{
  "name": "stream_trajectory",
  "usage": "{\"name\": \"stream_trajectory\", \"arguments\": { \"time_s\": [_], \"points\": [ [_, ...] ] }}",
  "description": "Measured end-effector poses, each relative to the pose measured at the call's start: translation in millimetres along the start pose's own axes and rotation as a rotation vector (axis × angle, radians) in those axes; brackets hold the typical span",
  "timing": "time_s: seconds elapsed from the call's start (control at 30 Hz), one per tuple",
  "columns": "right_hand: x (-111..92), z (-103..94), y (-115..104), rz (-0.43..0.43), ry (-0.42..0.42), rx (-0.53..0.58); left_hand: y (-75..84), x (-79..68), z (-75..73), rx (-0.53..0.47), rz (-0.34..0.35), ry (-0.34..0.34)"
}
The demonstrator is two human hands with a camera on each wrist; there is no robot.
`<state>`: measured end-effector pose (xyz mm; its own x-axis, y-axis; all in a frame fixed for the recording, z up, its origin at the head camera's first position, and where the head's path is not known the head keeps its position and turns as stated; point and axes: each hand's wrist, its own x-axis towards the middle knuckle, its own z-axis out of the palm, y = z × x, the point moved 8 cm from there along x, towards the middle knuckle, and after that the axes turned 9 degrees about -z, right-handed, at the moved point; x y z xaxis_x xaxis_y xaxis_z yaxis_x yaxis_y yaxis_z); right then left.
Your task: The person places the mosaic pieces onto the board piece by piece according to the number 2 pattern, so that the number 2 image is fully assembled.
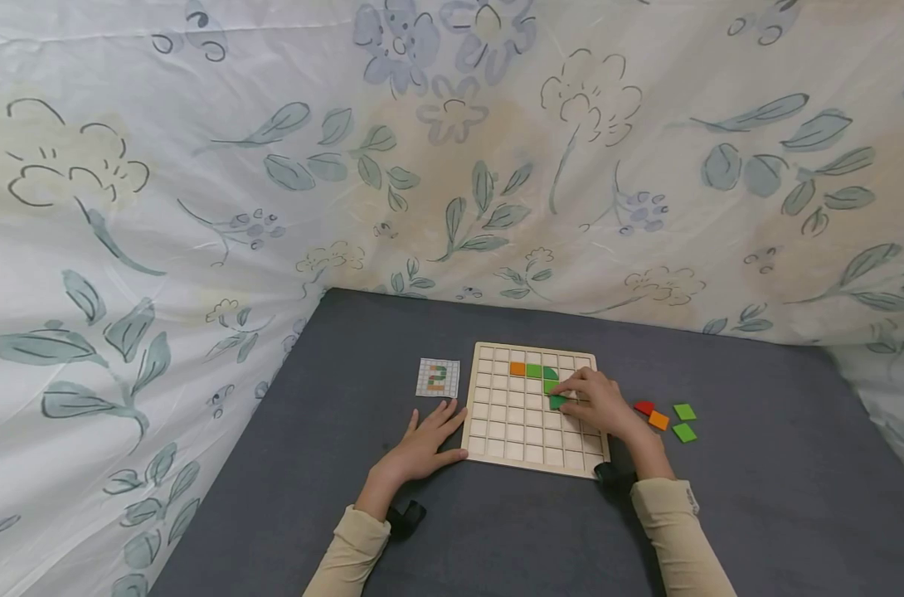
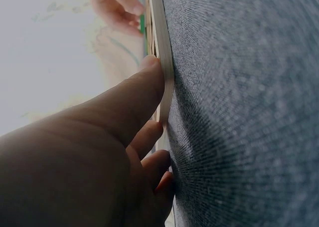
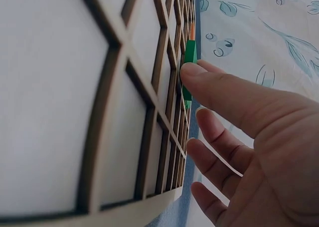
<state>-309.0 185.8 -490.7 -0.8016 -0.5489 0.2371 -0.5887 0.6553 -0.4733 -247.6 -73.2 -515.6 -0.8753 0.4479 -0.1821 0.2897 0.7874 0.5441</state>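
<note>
A wooden grid board [image 1: 497,431] lies on the table. An orange tile [image 1: 517,369], a light green tile [image 1: 534,371], a dark green tile with a rounded corner [image 1: 551,373] and another light green tile [image 1: 550,387] sit in its cells. My right hand [image 1: 600,404] pinches a dark green tile [image 3: 190,52] between thumb and forefinger, over the cell below that last light green tile. Its exact contact with the cell is hidden. Fingers spread, my left hand [image 1: 420,448] rests on the table with thumb and fingertips against the board's left edge.
A small card [image 1: 425,388] with a coloured figure on a grid lies left of the board. Right of the board are a red tile [image 1: 644,407], an orange tile [image 1: 658,421] and two light green tiles [image 1: 684,432]. Patterned cloth [image 1: 482,166] hangs behind.
</note>
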Motion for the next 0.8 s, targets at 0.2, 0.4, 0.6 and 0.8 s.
{"name": "stream_trajectory", "arguments": {
  "time_s": [0.2, 0.4, 0.6, 0.8],
  "points": [
    [2.2, 2.1, -1.4, -0.005, -0.003, 0.007, -0.6, 0.0, 0.7, 0.001, -0.002, -0.001],
    [4.5, 4.2, -1.8, -0.010, -0.008, 0.009, -0.5, -0.2, 0.8, 0.005, -0.004, -0.001],
    [5.1, 5.8, -1.1, -0.004, -0.010, 0.014, -1.1, 0.2, 0.8, 0.004, -0.005, -0.003],
    [6.3, 5.3, -2.7, -0.011, -0.005, 0.019, -2.9, 0.9, 1.5, 0.004, -0.009, -0.001]
  ]
}}
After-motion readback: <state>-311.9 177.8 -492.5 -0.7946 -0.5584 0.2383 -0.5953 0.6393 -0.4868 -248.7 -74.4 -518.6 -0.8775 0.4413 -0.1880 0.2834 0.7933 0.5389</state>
